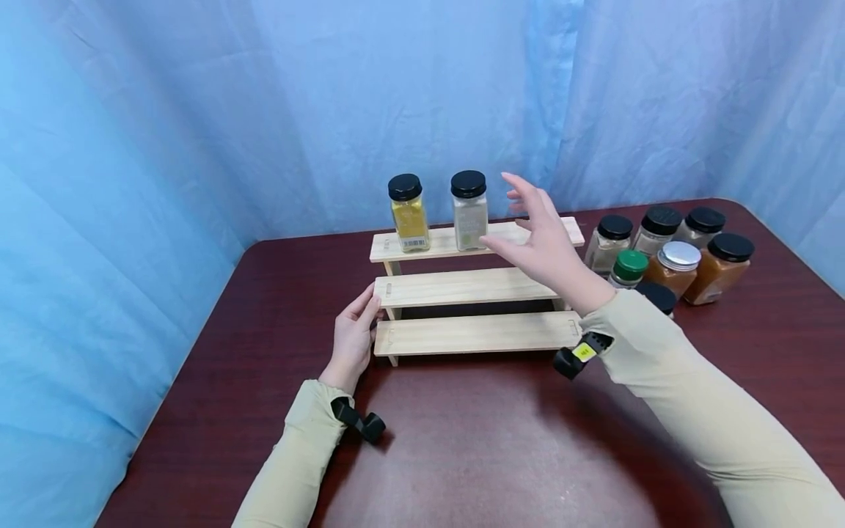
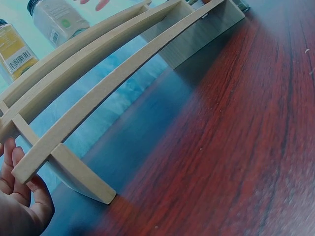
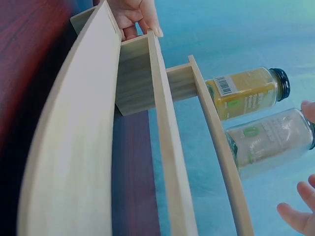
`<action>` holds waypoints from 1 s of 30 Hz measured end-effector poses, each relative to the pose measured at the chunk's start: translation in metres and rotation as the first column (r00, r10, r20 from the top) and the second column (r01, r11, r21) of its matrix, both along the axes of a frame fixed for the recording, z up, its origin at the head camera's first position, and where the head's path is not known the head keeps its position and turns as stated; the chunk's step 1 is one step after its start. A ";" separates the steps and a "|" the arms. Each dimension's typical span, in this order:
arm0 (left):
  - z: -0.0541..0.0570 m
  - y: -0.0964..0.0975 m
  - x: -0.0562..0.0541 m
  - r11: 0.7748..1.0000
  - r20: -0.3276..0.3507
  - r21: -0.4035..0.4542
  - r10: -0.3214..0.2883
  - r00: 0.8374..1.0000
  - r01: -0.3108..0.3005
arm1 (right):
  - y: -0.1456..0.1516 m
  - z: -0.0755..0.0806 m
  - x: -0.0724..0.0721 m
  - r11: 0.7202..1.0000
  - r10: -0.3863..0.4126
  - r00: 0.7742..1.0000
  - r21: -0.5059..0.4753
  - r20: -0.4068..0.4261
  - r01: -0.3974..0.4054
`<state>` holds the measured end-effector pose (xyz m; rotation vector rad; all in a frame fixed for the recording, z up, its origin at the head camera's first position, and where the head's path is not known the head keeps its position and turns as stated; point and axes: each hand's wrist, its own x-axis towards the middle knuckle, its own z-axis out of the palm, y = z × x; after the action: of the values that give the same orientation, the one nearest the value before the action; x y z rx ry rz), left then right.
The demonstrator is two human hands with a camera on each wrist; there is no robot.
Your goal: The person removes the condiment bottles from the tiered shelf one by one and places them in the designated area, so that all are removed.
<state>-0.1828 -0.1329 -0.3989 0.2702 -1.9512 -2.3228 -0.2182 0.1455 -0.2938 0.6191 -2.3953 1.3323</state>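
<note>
A three-tier wooden shelf rack (image 1: 462, 288) stands on the table. My left hand (image 1: 353, 330) grips its left end beside the middle tier; in the left wrist view, the fingers (image 2: 19, 160) are bent about the end of the boards. On the top tier stand two upright black-capped jars: a spice jar with yellow contents (image 1: 410, 216) at left, and a spice jar with pale contents (image 1: 471, 220) to its right. My right hand (image 1: 541, 238) is just right of the pale jar, thumb and fingers spread wide. In the right wrist view, a fingertip overlaps that jar's cap; contact is unclear.
Several more spice jars are grouped on the table right of the rack, among them a green-capped jar (image 1: 628, 268), a silver-capped jar (image 1: 675, 265) and a black-capped orange-brown jar (image 1: 719, 269). My right forearm partly covers the group. Blue curtains (image 1: 409, 95) hang behind the table (image 1: 462, 440).
</note>
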 end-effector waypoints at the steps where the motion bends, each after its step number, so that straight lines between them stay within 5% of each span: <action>1: 0.000 0.000 0.000 1.000 0.001 -0.001 -0.001 1.000 0.001 | -0.001 0.002 -0.002 1.000 -0.001 1.000 0.010 -0.008 0.001; 17: 0.002 -0.001 0.000 1.000 0.009 0.011 -0.006 1.000 0.006 | -0.021 0.016 -0.023 0.995 -0.010 0.996 0.103 0.093 0.001; 30: 0.002 0.001 0.000 0.999 0.009 0.036 0.003 1.000 -0.003 | -0.027 0.009 -0.027 0.998 0.053 0.983 -0.042 0.175 -0.046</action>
<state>-0.1833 -0.1324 -0.3969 0.2873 -1.9135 -2.3608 -0.2448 0.1183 -0.2844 0.5762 -2.5009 1.5068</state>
